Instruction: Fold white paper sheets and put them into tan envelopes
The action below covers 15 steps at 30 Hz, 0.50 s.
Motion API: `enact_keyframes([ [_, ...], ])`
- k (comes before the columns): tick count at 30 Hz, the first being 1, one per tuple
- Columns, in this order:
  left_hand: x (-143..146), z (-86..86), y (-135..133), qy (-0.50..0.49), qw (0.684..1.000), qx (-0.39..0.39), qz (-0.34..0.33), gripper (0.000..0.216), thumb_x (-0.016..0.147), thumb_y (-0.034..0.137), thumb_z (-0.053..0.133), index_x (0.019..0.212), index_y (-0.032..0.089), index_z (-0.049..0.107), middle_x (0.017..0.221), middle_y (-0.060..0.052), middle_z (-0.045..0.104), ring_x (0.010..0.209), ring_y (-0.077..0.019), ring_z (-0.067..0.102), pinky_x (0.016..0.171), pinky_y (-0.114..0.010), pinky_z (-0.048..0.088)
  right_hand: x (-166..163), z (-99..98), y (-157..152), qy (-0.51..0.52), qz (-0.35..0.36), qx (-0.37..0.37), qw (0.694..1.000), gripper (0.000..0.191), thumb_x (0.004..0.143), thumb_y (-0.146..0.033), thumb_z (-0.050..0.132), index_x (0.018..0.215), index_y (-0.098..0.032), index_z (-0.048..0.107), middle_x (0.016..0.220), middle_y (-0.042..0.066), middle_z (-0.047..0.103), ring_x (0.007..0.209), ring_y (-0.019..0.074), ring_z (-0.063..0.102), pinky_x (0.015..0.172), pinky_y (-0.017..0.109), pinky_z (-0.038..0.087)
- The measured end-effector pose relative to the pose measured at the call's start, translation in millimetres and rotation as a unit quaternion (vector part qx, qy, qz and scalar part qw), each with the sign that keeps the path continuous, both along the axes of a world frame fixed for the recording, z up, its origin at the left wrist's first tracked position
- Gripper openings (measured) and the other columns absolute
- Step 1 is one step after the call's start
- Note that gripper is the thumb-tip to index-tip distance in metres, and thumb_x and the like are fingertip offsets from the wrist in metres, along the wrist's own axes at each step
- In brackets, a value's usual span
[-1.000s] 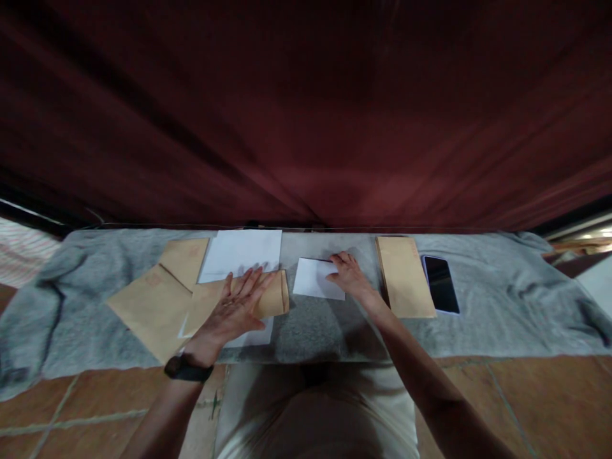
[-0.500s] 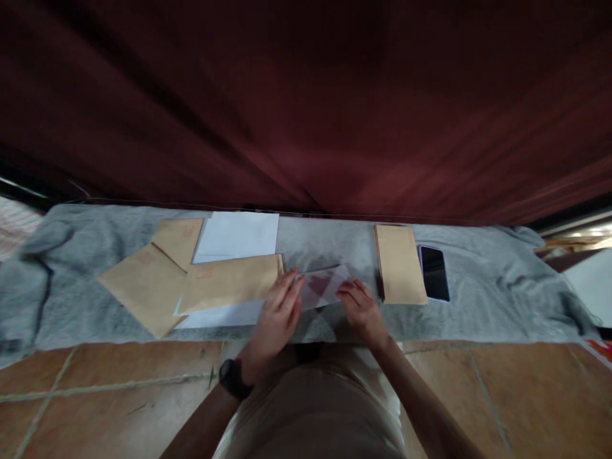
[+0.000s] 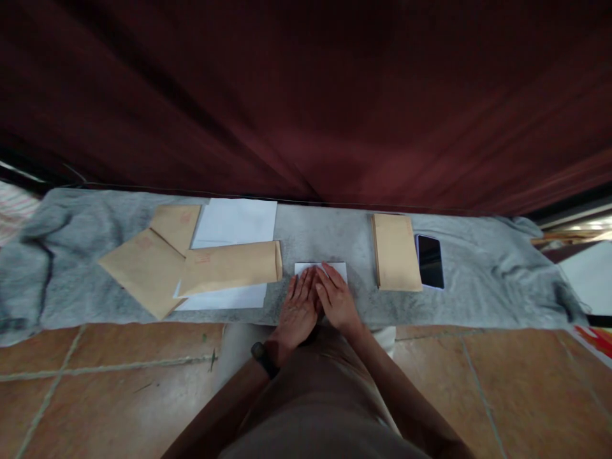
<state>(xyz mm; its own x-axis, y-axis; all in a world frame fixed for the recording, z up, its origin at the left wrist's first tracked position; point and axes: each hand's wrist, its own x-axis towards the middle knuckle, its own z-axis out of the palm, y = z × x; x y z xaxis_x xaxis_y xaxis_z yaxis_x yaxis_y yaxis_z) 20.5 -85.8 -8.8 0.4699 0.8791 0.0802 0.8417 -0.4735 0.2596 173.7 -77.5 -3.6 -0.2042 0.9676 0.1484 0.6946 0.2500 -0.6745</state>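
A small piece of folded white paper (image 3: pixel 340 269) lies flat on the grey cloth, close to my body. My left hand (image 3: pixel 300 309) rests on its left part, fingers stretched out and pointing away from me. Over the right part lies my right hand (image 3: pixel 337 299), its fingers also extended and their tips close to those of the left. Between them the two hands hide most of the paper. Left of my left hand, a brown envelope (image 3: pixel 229 268) sits on top of white sheets (image 3: pixel 236 220).
Two more brown envelopes (image 3: pixel 143 268) overlap at the left. To the right are a stack of brown envelopes (image 3: pixel 396 252) and a phone (image 3: pixel 431 261). A grey cloth (image 3: pixel 488 274) covers the long narrow surface, and a dark red curtain (image 3: pixel 306 108) hangs behind it.
The paper, held up between both hands before, now lies flat on the cloth. My hands have come together and press on it, the right one having moved left.
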Motion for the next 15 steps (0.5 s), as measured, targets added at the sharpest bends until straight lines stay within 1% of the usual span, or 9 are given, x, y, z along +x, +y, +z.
enact_keyframes([
  [2, 4.2, -2.5, 2.2, 0.0, 1.0, 0.002, 0.02, 0.065, 0.098, 0.015, 0.038, 0.162, 0.01, 0.025, 0.164, -0.018, 0.035, 0.156, -0.029, 0.024, 0.127, -0.056, 0.024, -9.5, -5.7, 8.3, -0.041, 0.005, -0.004, 0.999, 0.049, 0.107, -0.032, 0.037, 0.152, -0.017, 0.048, 0.162, 0.012, 0.041, 0.152, 0.0248, 0.034, 0.127, 0.05, 0.03],
  [5, 3.3, -7.9, 2.2, -0.008, 0.999, 0.007, 0.034, 0.067, 0.099, 0.016, 0.036, 0.163, 0.012, 0.019, 0.164, -0.018, 0.034, 0.155, -0.0283, 0.025, 0.127, -0.054, 0.025, -10.6, -14.5, 8.5, -0.09, -0.003, -0.002, 0.996, 0.051, 0.106, -0.034, 0.042, 0.154, -0.017, 0.045, 0.164, 0.011, 0.037, 0.154, 0.0266, 0.03, 0.127, 0.052, 0.025],
  [9, -4.0, -13.2, -1.5, -0.017, 0.998, 0.021, 0.052, 0.067, 0.103, 0.025, 0.036, 0.164, 0.01, 0.014, 0.165, -0.018, 0.033, 0.155, -0.0278, 0.025, 0.127, -0.051, 0.027, 3.9, -22.9, -2.2, -0.134, -0.034, 0.029, 0.99, 0.056, 0.105, -0.037, 0.046, 0.158, -0.019, 0.039, 0.165, 0.012, 0.033, 0.154, 0.0282, 0.029, 0.126, 0.052, 0.025],
  [12, -9.6, -14.7, -6.0, -0.01, 0.997, 0.028, 0.067, 0.068, 0.104, 0.03, 0.037, 0.164, 0.01, 0.013, 0.165, -0.017, 0.031, 0.155, -0.0275, 0.026, 0.126, -0.05, 0.028, 15.2, -27.5, -8.8, -0.179, -0.059, 0.058, 0.98, 0.056, 0.106, -0.036, 0.044, 0.158, -0.015, 0.037, 0.165, 0.015, 0.034, 0.153, 0.0294, 0.03, 0.125, 0.052, 0.025],
  [15, -17.6, -15.5, -12.6, -0.003, 0.997, 0.035, 0.074, 0.069, 0.104, 0.033, 0.039, 0.164, 0.01, 0.012, 0.165, -0.017, 0.031, 0.155, -0.0275, 0.027, 0.126, -0.048, 0.029, 23.6, -31.3, -13.2, -0.218, -0.08, 0.072, 0.97, 0.057, 0.107, -0.034, 0.042, 0.158, -0.011, 0.036, 0.163, 0.018, 0.036, 0.152, 0.0301, 0.033, 0.124, 0.051, 0.027],
])
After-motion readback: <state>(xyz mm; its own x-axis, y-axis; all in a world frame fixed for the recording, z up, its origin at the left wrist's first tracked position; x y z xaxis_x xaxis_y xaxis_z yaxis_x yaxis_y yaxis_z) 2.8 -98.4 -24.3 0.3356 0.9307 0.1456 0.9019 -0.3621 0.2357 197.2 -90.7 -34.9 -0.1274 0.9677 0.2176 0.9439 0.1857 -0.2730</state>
